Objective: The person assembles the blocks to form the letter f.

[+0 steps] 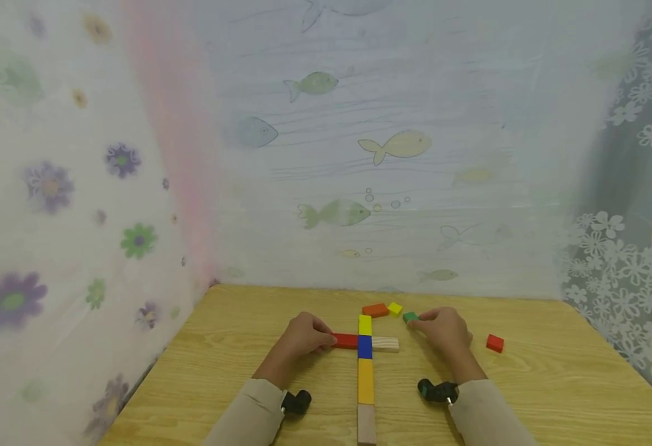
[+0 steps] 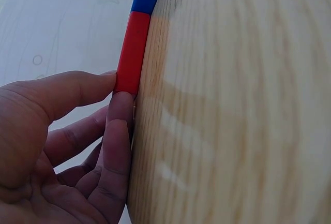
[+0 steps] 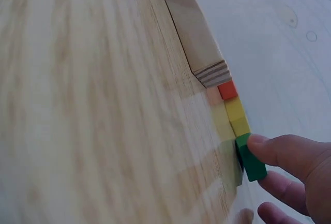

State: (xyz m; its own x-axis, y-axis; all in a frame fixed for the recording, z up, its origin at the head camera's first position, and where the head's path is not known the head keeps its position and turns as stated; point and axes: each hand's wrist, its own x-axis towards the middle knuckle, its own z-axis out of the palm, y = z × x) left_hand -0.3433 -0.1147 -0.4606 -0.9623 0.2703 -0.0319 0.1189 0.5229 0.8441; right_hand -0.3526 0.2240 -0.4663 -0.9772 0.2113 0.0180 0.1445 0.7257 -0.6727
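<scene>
My left hand [image 1: 306,334] pinches the outer end of a long red block [image 2: 133,53] between thumb and fingers. The block's other end meets a blue block [image 1: 365,347]. A plain wooden block [image 1: 385,344] extends from the blue one's right side. Above the blue block lies a yellow block [image 1: 365,325]; below it come a long yellow-orange block [image 1: 365,381] and another plain wooden block [image 1: 366,424], making a cross. My right hand [image 1: 445,328] pinches a small green block [image 3: 253,162], slightly tilted, beside a small yellow block [image 3: 237,118].
An orange-red block [image 1: 375,310] lies at an angle behind the cross, touching or nearly touching the small yellow block. Off to the right of my right hand is a small red block [image 1: 495,343]. A patterned curtain [image 1: 393,248] hangs along the wooden table's [image 1: 237,310] back edge.
</scene>
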